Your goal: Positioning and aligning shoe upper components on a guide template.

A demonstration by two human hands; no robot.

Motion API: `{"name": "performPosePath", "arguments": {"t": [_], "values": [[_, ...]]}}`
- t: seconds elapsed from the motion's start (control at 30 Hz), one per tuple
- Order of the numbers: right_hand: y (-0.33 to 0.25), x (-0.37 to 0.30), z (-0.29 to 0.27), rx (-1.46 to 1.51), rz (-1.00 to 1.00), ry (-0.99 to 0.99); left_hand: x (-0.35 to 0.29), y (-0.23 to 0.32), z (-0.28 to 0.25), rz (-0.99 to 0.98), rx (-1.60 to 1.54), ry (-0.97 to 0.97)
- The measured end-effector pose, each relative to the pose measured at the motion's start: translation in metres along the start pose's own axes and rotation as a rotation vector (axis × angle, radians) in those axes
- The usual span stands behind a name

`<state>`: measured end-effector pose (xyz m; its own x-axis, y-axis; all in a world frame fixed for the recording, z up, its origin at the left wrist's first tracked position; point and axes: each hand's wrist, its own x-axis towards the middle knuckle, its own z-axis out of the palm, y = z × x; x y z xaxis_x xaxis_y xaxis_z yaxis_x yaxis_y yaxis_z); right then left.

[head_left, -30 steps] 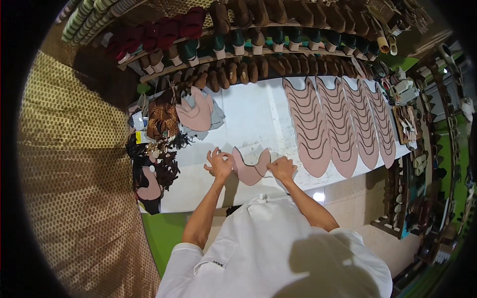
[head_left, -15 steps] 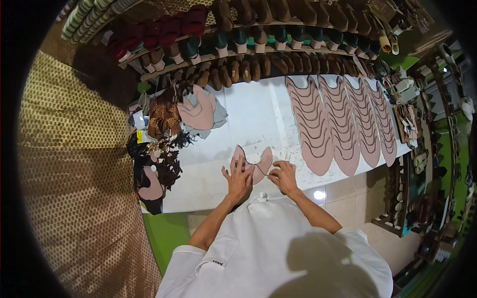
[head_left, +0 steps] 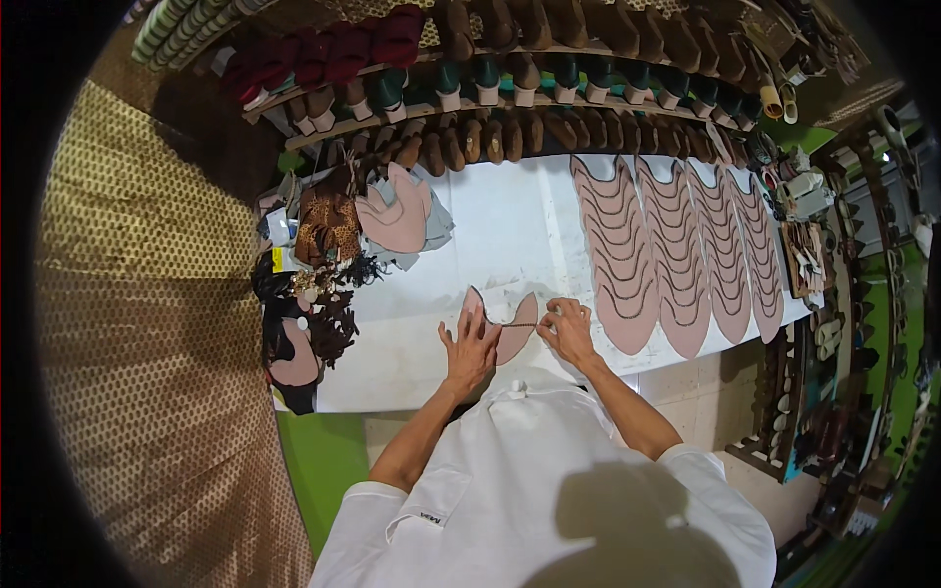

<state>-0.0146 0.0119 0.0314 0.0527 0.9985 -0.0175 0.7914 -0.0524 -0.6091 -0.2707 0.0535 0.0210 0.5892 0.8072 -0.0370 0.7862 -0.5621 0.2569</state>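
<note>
A pink U-shaped shoe upper piece [head_left: 514, 345] lies on the white table near its front edge, its two prongs pointing away from me. My left hand [head_left: 472, 348] rests flat over its left part, fingers spread, pressing it to the table and hiding some of it. A thin dark beaded-looking trim strip [head_left: 520, 324] runs across the piece from beside my left fingers toward the right. At its right end, just off the piece, my right hand [head_left: 567, 331] is closed in a pinch on the strip. The exact grip is partly hidden by the fingers.
Right of my hands, several overlapping columns of pink dark-edged pieces [head_left: 627, 328] cover the white table [head_left: 392, 377]. More pink pieces [head_left: 397, 220] lie at the back left, near dark tassel-like scraps [head_left: 336, 328]. Racks of shoes [head_left: 500, 137] line the back.
My right hand has moved slightly right and away from me, drawing the strip into a straighter line across the piece. My left hand stays on the piece. The whole view has shifted a little.
</note>
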Motion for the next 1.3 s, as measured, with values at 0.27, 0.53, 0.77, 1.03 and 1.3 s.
{"name": "performPosePath", "arguments": {"t": [0.27, 0.53, 0.77, 1.03, 1.3], "values": [[0.014, 0.016, 0.004, -0.020, -0.005, -0.001, 0.005, -0.003, -0.008, 0.087, 0.033, -0.003], [0.016, 0.022, 0.006, -0.035, -0.009, -0.014, 0.003, 0.003, 0.002, -0.072, -0.156, -0.018], [0.014, 0.027, 0.001, -0.020, -0.007, -0.041, 0.005, 0.014, -0.002, -0.051, -0.085, -0.038], [0.015, 0.040, 0.001, -0.037, -0.046, -0.046, 0.009, 0.019, -0.005, 0.002, -0.001, 0.024], [0.013, 0.049, -0.002, -0.062, -0.037, -0.104, 0.013, 0.024, -0.002, -0.055, -0.082, 0.040]]}}
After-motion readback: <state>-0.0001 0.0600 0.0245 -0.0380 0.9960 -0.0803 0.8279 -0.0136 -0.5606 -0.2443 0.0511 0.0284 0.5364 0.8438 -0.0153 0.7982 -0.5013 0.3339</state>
